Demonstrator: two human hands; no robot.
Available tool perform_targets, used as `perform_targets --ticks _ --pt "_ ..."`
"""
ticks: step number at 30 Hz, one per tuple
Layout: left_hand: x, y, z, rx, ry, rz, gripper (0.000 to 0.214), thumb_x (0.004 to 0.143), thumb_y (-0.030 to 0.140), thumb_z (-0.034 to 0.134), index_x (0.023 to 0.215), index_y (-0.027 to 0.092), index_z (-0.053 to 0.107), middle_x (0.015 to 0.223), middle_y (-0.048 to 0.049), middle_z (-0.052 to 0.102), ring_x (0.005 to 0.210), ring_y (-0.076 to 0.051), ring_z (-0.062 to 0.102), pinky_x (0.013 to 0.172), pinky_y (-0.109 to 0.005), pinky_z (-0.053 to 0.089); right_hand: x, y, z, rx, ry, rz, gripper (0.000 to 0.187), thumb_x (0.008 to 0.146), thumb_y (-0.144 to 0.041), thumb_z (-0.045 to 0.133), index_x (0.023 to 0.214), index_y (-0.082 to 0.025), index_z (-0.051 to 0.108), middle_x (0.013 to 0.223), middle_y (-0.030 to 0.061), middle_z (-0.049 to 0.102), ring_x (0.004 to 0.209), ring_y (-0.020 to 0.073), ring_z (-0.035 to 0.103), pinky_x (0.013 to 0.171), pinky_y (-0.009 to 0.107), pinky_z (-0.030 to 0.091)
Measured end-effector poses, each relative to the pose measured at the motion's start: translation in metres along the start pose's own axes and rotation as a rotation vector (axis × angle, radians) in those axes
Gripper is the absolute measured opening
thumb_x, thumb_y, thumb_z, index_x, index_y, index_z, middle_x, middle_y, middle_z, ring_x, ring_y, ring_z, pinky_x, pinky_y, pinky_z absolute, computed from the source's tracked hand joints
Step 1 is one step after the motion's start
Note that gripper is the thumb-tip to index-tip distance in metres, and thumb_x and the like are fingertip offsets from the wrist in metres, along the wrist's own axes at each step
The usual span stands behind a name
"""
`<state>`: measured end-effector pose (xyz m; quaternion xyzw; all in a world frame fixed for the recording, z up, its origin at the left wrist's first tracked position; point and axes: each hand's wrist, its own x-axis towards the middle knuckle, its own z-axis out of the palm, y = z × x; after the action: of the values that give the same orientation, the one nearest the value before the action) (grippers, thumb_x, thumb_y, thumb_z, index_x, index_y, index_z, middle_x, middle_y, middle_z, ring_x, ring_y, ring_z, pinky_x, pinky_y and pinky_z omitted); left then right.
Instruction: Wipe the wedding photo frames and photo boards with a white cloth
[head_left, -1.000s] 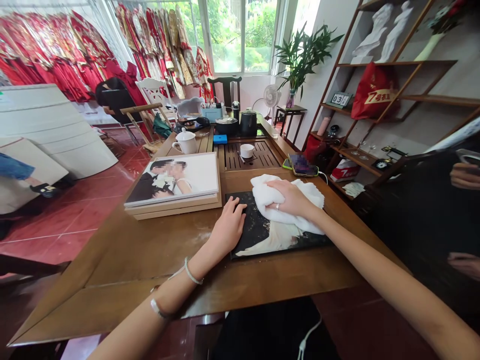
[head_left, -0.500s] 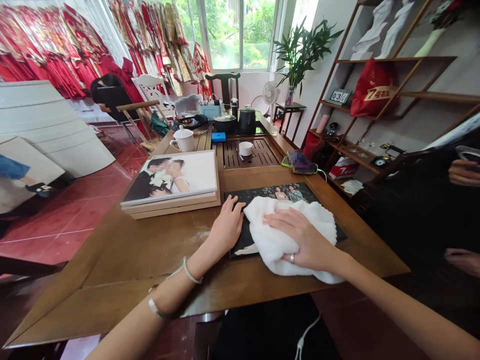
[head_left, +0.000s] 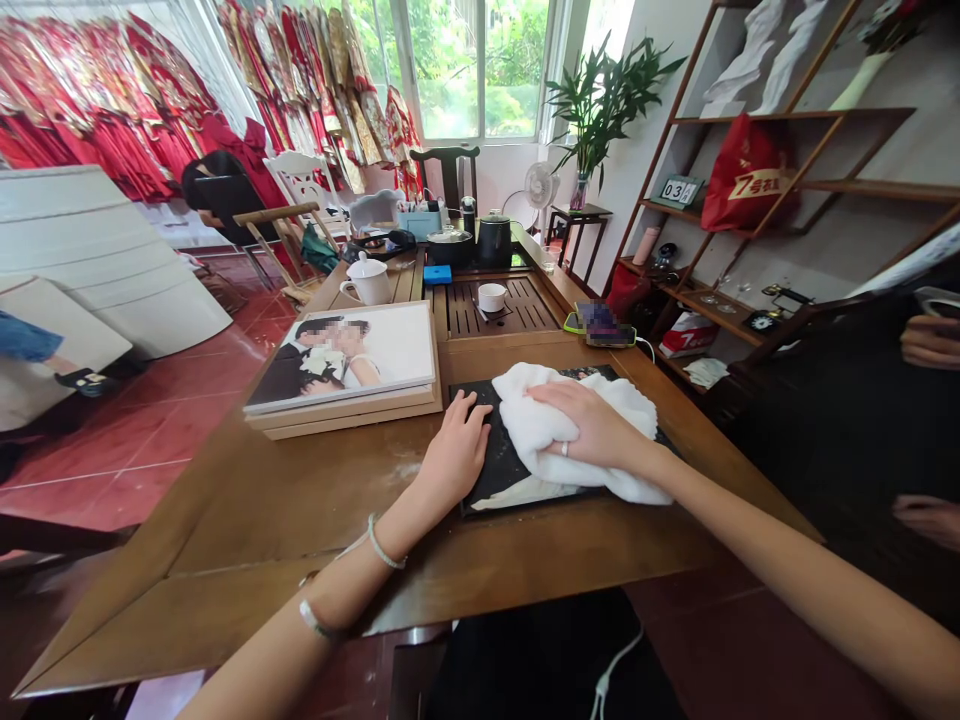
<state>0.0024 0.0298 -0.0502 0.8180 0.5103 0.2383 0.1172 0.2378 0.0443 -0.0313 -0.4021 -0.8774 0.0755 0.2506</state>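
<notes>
A dark wedding photo panel (head_left: 491, 475) lies flat on the wooden table (head_left: 300, 520). Its left edge is under the spread fingers of my left hand (head_left: 454, 450), which holds nothing. My right hand (head_left: 592, 425) grips a bunched white towel (head_left: 525, 410) and presses it onto the panel. Most of the picture is hidden by the towel; a pale dress train shows at the panel's lower edge. To the left of my left hand, a light-coloured wedding photo (head_left: 390, 345) rests on top of a stack of wood-edged panels.
A lidded white mug (head_left: 367, 278), a tea tray (head_left: 525, 305) with a small white cup (head_left: 491, 297) and a phone (head_left: 600, 325) on a cable stand beyond the panels. At the right, another person's hand (head_left: 930, 342) holds a phone. Shelves rise behind.
My right hand has pushed the towel up the panel, away from me and slightly left, uncovering more of the lower edge. My left hand has stayed in place.
</notes>
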Motion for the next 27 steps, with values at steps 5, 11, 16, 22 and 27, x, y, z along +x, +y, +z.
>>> perform_targets --ticks 5,11,16,22,27 --pt "0.0 -0.003 0.002 -0.002 0.018 0.019 0.029 0.097 0.017 0.041 0.121 0.013 0.057 0.144 -0.0206 0.049 0.146 -0.035 0.033 0.114 -0.055 0.037 0.04 0.016 0.009 -0.034 0.023 0.055 0.055 0.07 -0.033 0.072 0.122 -0.017 0.062 0.127 0.0136 0.066 0.119 0.034 0.058 0.103 0.052 0.044" --pt "-0.001 -0.002 0.001 -0.013 0.017 0.014 0.028 0.097 0.017 0.041 0.121 0.014 0.056 0.146 -0.0201 0.048 0.146 -0.034 0.032 0.114 -0.055 0.039 0.048 0.009 0.015 -0.082 0.048 0.08 0.053 0.072 -0.035 0.071 0.121 -0.017 0.062 0.125 0.014 0.066 0.116 0.0349 0.059 0.101 0.054 0.043" --pt "0.0 -0.001 -0.001 -0.016 -0.002 0.006 0.027 0.096 0.013 0.041 0.117 0.012 0.057 0.145 -0.0208 0.048 0.146 -0.035 0.032 0.115 -0.053 0.038 0.01 -0.016 0.011 -0.048 0.002 -0.014 0.057 0.07 -0.031 0.072 0.124 -0.017 0.059 0.126 0.0141 0.065 0.12 0.0344 0.055 0.103 0.053 0.04" --pt "-0.001 -0.003 -0.002 -0.034 -0.014 0.006 0.031 0.094 0.01 0.041 0.121 0.012 0.056 0.146 -0.0223 0.047 0.147 -0.034 0.03 0.115 -0.054 0.037 -0.043 -0.056 -0.006 -0.01 -0.119 -0.051 0.057 0.071 -0.028 0.071 0.126 -0.02 0.057 0.137 0.0122 0.059 0.128 0.0347 0.048 0.11 0.059 0.03" --pt "-0.002 -0.004 -0.001 -0.068 0.008 0.009 0.035 0.095 0.013 0.04 0.127 0.012 0.052 0.146 -0.0225 0.046 0.148 -0.033 0.029 0.116 -0.056 0.034 -0.054 -0.061 -0.013 0.037 -0.172 -0.059 0.061 0.068 -0.025 0.071 0.127 -0.023 0.056 0.138 0.0101 0.059 0.13 0.0339 0.047 0.111 0.058 0.03"
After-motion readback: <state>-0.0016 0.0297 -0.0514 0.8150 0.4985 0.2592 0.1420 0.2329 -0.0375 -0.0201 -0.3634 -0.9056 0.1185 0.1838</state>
